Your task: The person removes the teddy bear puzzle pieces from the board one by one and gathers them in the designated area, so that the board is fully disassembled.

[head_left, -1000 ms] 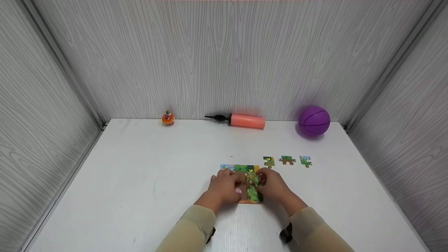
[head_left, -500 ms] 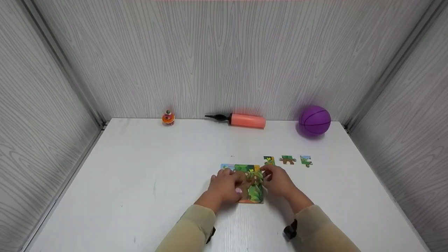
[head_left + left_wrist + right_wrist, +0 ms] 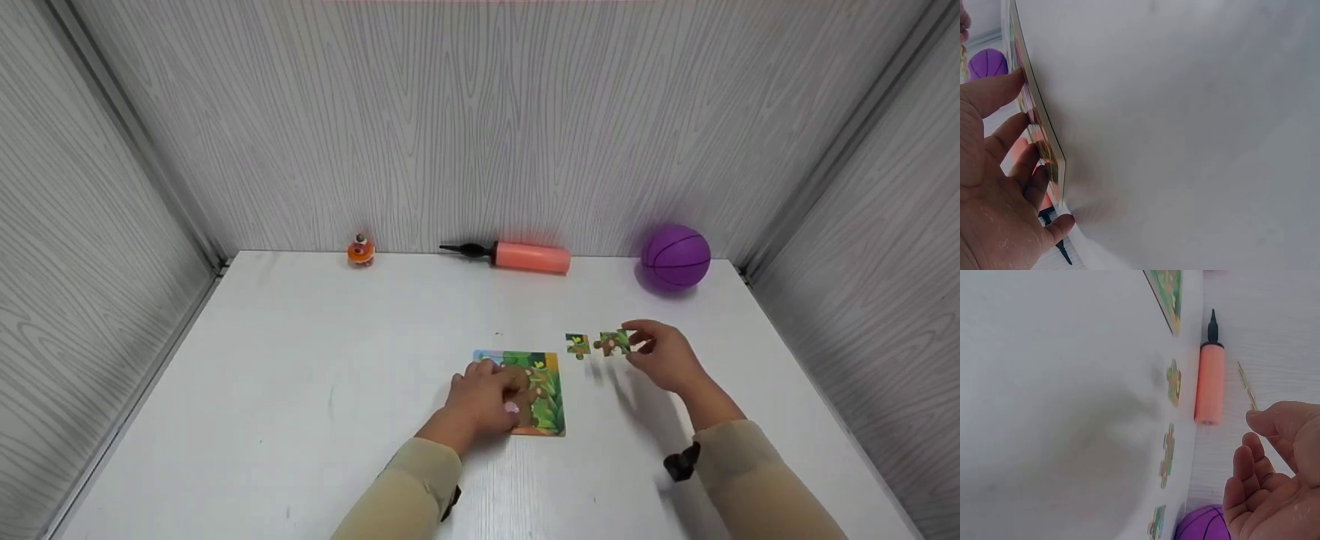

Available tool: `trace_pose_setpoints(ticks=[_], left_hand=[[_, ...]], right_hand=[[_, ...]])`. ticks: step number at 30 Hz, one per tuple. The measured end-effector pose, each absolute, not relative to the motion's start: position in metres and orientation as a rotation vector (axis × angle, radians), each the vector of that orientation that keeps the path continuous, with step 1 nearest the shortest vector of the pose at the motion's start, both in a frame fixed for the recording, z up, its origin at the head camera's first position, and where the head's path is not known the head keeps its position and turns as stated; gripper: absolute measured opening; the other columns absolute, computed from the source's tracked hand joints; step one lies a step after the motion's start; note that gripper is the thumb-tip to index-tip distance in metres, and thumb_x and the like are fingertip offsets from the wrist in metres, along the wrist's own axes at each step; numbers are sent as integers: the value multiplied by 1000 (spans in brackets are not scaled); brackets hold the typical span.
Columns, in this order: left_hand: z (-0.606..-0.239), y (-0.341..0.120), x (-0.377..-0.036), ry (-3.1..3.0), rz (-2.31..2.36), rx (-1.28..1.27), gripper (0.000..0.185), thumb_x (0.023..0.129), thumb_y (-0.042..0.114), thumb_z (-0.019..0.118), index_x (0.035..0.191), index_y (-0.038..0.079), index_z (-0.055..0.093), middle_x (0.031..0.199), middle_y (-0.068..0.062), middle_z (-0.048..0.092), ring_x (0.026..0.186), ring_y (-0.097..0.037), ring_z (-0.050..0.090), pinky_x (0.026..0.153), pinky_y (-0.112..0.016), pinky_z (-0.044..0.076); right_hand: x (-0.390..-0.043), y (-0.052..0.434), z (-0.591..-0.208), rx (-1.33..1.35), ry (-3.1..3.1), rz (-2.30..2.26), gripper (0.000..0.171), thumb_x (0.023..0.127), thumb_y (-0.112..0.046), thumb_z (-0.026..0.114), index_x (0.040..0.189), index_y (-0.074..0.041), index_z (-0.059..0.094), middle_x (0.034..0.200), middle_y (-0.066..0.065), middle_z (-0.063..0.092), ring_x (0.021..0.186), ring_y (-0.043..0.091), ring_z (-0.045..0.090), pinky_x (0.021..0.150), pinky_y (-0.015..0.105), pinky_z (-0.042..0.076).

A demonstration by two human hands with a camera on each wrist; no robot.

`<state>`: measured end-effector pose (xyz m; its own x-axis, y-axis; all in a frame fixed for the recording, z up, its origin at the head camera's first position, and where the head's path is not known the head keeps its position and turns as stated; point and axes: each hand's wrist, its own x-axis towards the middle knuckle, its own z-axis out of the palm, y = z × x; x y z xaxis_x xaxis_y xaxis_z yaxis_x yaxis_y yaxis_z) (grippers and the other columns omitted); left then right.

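Observation:
My left hand (image 3: 480, 397) rests on the small jigsaw board (image 3: 551, 409), covering its left part. In the left wrist view, the thumb and several fingertips of my left hand (image 3: 994, 191) touch the picture side of the board (image 3: 1044, 135). My right hand (image 3: 664, 356) pinches a green and brown puzzle piece (image 3: 615, 343) above the table, right of the board. Seen edge-on in the right wrist view, that puzzle piece (image 3: 1246, 385) stands out past the thumb. A loose puzzle piece (image 3: 577, 344) with a yellow shape lies by the board's upper right corner.
Two more loose pieces, a middle one (image 3: 1168, 455) and an end one (image 3: 1157, 523), lie in a row in the right wrist view. Along the back wall stand a small orange toy (image 3: 361, 252), a coral hand pump (image 3: 531, 258) and a purple ball (image 3: 676, 257).
My right hand has left the board's right side and moved right and away from me, carrying the puzzle piece over the loose ones. My left hand has stayed on the board.

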<state>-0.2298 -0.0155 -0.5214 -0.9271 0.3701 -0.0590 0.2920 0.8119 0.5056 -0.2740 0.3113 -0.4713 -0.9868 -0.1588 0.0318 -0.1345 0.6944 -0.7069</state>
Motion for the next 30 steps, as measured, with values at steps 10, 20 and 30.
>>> trace_pose_setpoints(ticks=[10, 20, 30], left_hand=[[-520, -18, -229, 2831, 759, 523, 33, 95, 36, 68, 124, 21, 70, 113, -2, 52, 112, -26, 46, 89, -47, 38], [-521, -18, -229, 2838, 727, 509, 33, 88, 31, 69, 120, 22, 68, 105, 2, 47, 104, -22, 42, 84, -42, 35], [-521, -17, -229, 2842, 726, 514, 36, 89, 31, 69, 124, 22, 69, 107, 1, 48, 105, -22, 44, 86, -42, 36]], right_hand=[[-280, 368, -452, -171, 2963, -1142, 51, 99, -2, 68, 148, 4, 56, 124, 32, 65, 108, 43, 65, 78, 38, 56], [-285, 411, -460, -38, 2941, -1123, 56, 103, -6, 64, 155, 3, 48, 128, 34, 62, 114, 47, 63, 73, 32, 52], [-288, 434, -478, 67, 2921, -1035, 56, 104, -8, 60, 157, 3, 44, 131, 36, 58, 96, 32, 61, 69, 33, 51]])
